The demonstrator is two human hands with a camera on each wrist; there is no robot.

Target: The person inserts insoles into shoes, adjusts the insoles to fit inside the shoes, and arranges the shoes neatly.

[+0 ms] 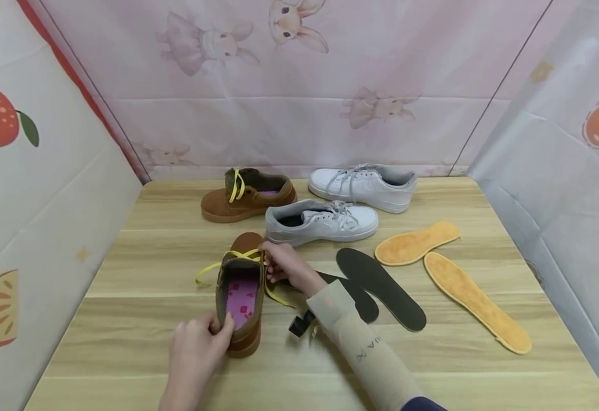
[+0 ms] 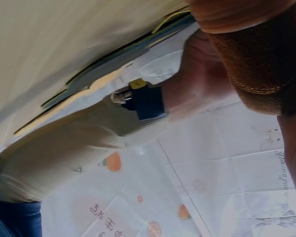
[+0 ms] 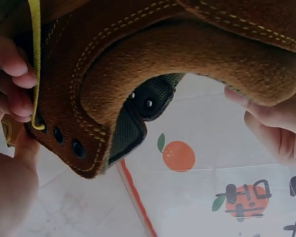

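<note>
Shoe in hand: brown suede lace-up [image 1: 250, 337], front middle of the wood-grain table [image 1: 125, 331], toe pointing away from you; whether its sole fully meets the tabletop, cannot tell. Your left hand [image 1: 197, 342] pinches the heel collar, thumb over the rim. Your right hand [image 1: 289, 265] grips the eyelet flap on the shoe's right side, fingertips against the yellow lace [image 3: 37, 59]. Seen from your right wrist, that lace enters one eyelet; two further eyelets [image 3: 78, 148] sit bare beside it. Pink flower-print insole [image 1: 240, 297] lies inside the shoe. Beyond your hands: matching brown shoe [image 1: 248, 200] at far left, near white sneaker [image 1: 325, 222] and far white sneaker [image 1: 363, 187] beside it. To your right, two black insoles [image 1: 381, 288], partly overlapping; farther right, two orange insoles [image 1: 476, 302]. Beige sleeve [image 1: 376, 354] covers your right forearm.
</note>
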